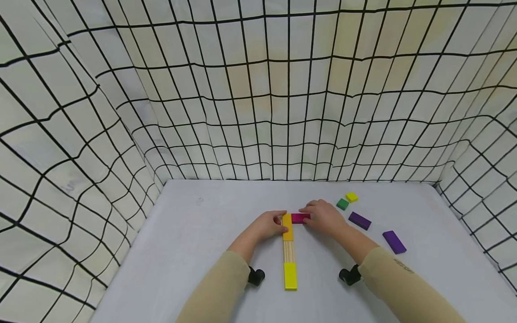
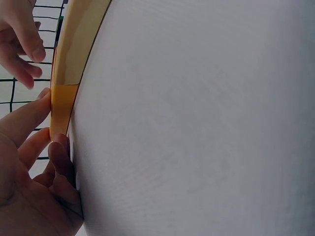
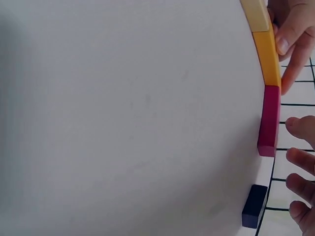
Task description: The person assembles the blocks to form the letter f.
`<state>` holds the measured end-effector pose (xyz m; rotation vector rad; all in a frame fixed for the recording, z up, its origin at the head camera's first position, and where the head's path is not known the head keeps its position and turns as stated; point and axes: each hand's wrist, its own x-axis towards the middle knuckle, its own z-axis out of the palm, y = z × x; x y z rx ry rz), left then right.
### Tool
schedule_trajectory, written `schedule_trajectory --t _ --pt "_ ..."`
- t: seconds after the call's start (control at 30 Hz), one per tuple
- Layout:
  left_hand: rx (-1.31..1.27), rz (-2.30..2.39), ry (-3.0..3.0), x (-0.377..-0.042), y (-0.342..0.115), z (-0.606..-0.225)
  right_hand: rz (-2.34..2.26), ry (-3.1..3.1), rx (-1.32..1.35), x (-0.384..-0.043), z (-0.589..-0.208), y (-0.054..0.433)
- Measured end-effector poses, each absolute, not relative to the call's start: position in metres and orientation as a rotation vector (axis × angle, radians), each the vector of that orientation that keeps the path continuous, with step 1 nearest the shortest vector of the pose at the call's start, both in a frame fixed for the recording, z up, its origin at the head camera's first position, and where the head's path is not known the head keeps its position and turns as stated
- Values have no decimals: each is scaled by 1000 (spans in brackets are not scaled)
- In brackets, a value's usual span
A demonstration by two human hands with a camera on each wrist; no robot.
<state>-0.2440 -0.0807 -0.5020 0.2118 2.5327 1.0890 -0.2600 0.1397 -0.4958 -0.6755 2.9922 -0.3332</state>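
Note:
A straight row on the white table runs from a yellow block point(image 1: 290, 276) through a plain wood-coloured block point(image 1: 288, 251) to an orange block point(image 1: 287, 227). A magenta block point(image 1: 300, 218) lies crosswise against the far right side of the orange one. My left hand point(image 1: 269, 225) holds the orange block between thumb and index finger, from its left side. Beside the magenta block's right end is my right hand point(image 1: 324, 217). In the right wrist view its fingertips point(image 3: 295, 127) are spread and stand apart from the magenta block point(image 3: 269, 120).
Right of the right hand lie a green block point(image 1: 342, 204), a small yellow block point(image 1: 352, 197) and two purple blocks, one nearer the hand point(image 1: 360, 220) and one farther right point(image 1: 394, 242). Black netting point(image 1: 278, 121) over white sheeting rises behind the table and at both sides.

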Motion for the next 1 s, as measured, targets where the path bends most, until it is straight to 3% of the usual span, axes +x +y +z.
schedule_trajectory --t 0.6,1.0 --pt "208 1081 2540 -244 -80 -499 -651 2937 -435 -213 -481 226" --pt "199 1100 2527 -245 -79 -501 -606 2951 -251 -179 -485 269"
